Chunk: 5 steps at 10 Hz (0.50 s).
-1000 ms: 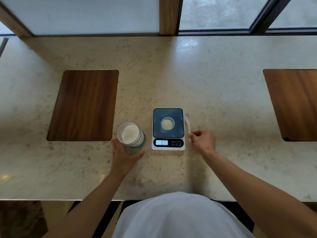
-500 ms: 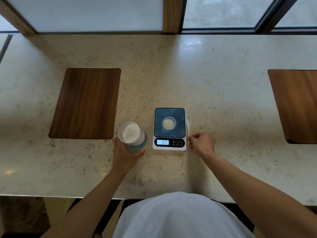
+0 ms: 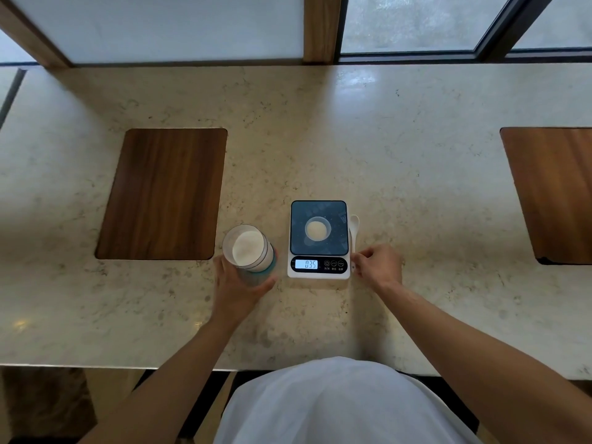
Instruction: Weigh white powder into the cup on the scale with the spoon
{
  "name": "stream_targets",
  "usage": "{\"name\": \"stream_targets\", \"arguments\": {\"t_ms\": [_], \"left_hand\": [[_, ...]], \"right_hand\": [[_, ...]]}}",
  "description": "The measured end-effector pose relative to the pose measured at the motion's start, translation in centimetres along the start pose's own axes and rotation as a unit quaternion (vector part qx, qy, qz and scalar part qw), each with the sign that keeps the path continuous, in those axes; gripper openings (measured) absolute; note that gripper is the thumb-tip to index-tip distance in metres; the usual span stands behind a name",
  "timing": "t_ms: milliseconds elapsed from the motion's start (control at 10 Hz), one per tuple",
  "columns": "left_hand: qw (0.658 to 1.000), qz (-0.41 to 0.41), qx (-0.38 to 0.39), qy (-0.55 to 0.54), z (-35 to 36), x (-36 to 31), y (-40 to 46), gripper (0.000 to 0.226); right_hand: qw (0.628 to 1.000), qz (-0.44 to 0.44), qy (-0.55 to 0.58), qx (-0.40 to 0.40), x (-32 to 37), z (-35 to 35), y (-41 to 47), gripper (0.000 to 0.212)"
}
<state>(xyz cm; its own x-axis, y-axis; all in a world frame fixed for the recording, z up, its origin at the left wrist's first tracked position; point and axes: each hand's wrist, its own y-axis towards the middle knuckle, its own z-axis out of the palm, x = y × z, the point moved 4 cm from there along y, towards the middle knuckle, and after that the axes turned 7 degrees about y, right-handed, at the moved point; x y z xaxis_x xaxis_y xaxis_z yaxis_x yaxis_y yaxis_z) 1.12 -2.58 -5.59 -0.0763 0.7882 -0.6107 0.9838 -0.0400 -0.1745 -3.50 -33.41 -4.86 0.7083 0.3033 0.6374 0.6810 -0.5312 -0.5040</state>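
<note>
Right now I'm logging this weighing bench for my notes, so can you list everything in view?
scale: one, white body with dark platform, centre of the counter, display lit
cup: one, clear, on the scale platform, some pale powder inside
spoon: one, white, lying on the counter against the scale's right edge
powder container: one, clear with teal base, open, left of the scale, white powder inside
wooden panels: two, dark brown, set in the counter at left and far right
counter: one, beige marble
windows: along the far edge, wood and dark frames
left hand: grip around the powder container
right hand: fingertips pinching the spoon handle
</note>
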Motion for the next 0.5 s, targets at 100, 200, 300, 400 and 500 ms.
{"name": "stream_targets", "arguments": {"t_ms": [100, 200, 300, 400, 500], "left_hand": [[1.0, 0.002, 0.005, -0.008, -0.3, -0.2, 0.1, 0.113], [1.0, 0.001, 0.007, -0.027, -0.9, -0.7, -0.2, 0.115], [0.999, 0.002, 0.012, -0.044, -1.4, -0.9, -0.5, 0.112], [0.999, 0.011, 0.016, -0.044, -2.2, -1.2, -0.7, 0.111], [0.998, 0.037, 0.031, -0.046, -3.1, -1.6, -0.7, 0.104]], "right_hand": [[1.0, -0.005, 0.005, -0.008, -0.2, -0.1, -0.2, 0.026], [1.0, -0.011, 0.012, -0.011, -0.5, -0.2, -0.3, 0.027], [1.0, -0.012, 0.01, -0.02, -0.4, -0.6, -0.4, 0.026], [0.999, -0.018, 0.015, -0.023, -0.4, -1.1, -0.5, 0.021], [0.999, -0.03, 0.014, -0.029, 0.3, -1.6, -0.2, 0.015]]}}
